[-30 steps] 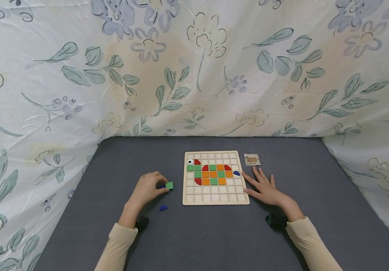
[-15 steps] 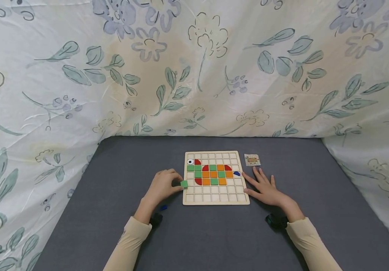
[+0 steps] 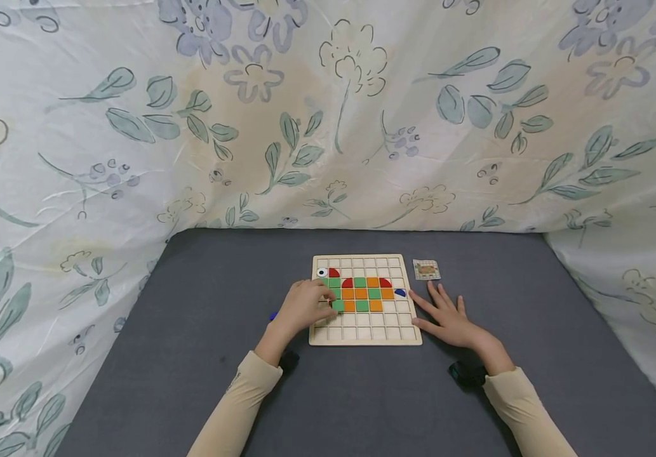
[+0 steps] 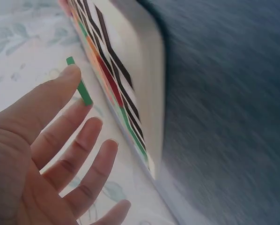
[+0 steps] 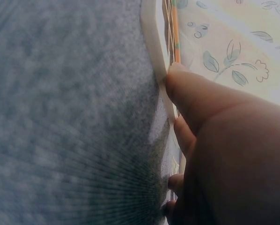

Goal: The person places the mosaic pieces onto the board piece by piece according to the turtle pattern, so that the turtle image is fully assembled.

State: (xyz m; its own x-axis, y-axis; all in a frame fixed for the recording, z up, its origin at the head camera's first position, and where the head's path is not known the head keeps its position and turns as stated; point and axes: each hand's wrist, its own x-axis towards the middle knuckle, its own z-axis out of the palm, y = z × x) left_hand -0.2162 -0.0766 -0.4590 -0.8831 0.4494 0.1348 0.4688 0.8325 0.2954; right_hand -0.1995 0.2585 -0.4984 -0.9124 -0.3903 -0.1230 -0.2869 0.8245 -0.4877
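My left hand (image 3: 305, 303) pinches a green square tile (image 4: 85, 92) between thumb and forefinger, over the left part of a wooden grid board (image 3: 362, 334); its other fingers are spread in the left wrist view. Green, orange and red tiles fill part of the grid, among them an orange tile (image 3: 375, 306) in the lower row. A round eye piece (image 3: 322, 272) sits at the upper left, and a blue half-round piece (image 3: 400, 292) at the right. The left hand hides some tiles. My right hand (image 3: 448, 320) lies with fingers spread, its thumb and forefinger touching the board's right edge.
A small printed card (image 3: 426, 270) lies just beyond the board's upper right corner. Behind my left wrist, a bit of a blue piece (image 3: 273, 315) shows on the grey tabletop (image 3: 373, 400). A flowered cloth (image 3: 390, 114) hangs around the back and sides.
My left hand has carried the green tile rightward from the tabletop to over the board. Its forearm now covers a blue piece seen before. The right hand stays in place.
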